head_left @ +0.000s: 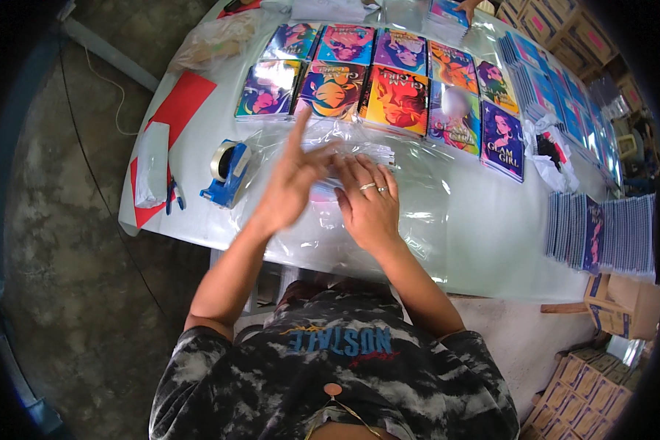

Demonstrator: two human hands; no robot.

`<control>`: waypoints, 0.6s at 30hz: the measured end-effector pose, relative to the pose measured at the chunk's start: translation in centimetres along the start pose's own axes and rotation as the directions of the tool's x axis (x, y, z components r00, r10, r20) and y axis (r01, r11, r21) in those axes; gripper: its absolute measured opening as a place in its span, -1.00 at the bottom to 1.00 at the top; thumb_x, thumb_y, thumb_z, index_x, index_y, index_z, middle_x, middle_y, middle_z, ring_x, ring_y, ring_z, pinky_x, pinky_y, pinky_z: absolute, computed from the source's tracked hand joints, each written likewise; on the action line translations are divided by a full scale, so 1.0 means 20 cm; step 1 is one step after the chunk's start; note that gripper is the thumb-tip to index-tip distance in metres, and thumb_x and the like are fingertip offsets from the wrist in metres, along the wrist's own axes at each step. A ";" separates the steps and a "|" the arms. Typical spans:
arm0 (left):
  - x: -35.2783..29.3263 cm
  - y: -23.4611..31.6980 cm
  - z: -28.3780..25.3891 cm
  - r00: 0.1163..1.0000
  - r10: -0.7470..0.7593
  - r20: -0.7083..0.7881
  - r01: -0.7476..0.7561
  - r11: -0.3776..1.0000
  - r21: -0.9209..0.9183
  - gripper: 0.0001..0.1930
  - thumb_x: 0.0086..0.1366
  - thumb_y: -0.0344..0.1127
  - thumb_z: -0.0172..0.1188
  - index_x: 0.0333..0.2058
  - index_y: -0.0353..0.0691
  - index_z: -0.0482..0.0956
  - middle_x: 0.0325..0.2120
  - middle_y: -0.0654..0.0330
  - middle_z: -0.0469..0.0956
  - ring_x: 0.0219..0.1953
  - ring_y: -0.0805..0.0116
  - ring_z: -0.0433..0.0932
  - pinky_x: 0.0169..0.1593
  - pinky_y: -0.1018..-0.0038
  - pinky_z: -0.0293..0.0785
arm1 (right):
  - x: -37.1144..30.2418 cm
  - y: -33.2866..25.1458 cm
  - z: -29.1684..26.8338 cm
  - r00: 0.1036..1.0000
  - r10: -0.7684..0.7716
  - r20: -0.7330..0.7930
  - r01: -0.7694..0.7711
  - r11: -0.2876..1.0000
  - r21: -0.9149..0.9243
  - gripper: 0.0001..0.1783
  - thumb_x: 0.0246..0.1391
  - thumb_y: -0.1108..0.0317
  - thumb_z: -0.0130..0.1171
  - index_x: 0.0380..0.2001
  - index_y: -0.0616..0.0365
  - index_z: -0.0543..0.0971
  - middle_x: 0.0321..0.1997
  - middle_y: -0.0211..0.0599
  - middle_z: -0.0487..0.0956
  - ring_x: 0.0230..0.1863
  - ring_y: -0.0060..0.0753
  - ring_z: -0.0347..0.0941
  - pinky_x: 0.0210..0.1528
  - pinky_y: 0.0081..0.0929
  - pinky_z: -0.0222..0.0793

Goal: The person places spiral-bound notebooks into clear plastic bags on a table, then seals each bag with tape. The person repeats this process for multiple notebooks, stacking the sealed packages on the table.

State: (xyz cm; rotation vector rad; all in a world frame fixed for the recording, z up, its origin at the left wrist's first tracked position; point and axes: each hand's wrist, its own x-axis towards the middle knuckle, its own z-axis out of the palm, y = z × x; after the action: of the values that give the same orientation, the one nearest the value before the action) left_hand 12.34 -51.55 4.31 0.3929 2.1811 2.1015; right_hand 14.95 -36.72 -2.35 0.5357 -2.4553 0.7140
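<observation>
In the middle of the near table edge, a sheet of clear plastic film [424, 183] lies spread and creased around a small bundle [380, 154]. The bundle is mostly hidden by my hands and the glare. My right hand [372, 202], with rings on its fingers, lies flat on top of the wrapped bundle. Above its left side, my left hand [292, 180] is blurred by motion, its fingers stretched apart and nothing seen in them. A blue tape dispenser [231, 176] with a roll of clear tape stands left of my left hand.
Beyond the film lie two rows of colourful notebooks [394, 99]. More notebook stacks [601, 231] stand at the right. On the left are red sheets [183, 103], a white wrapped block [152, 165] and a blue-handled tool [174, 196]. Another person's hand [468, 9] shows at the far edge.
</observation>
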 end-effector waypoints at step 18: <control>0.20 -0.01 0.01 0.996 -0.070 0.051 0.035 0.865 0.500 -0.78 0.18 -0.46 0.14 -0.17 -0.28 0.57 -0.24 0.06 0.59 -0.15 0.27 0.57 -0.09 0.40 0.47 | 0.03 0.04 0.05 0.998 -0.041 -0.056 0.034 0.992 -0.122 -0.64 -0.08 0.41 0.14 -0.12 0.04 0.49 0.02 -0.32 0.41 0.12 -0.27 0.28 0.10 -0.18 0.13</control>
State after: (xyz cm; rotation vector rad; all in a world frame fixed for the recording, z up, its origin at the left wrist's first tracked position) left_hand 8.61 -50.36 4.62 0.4227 2.6409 1.4409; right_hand 13.77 -36.76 -3.06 0.5059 -2.4093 0.5537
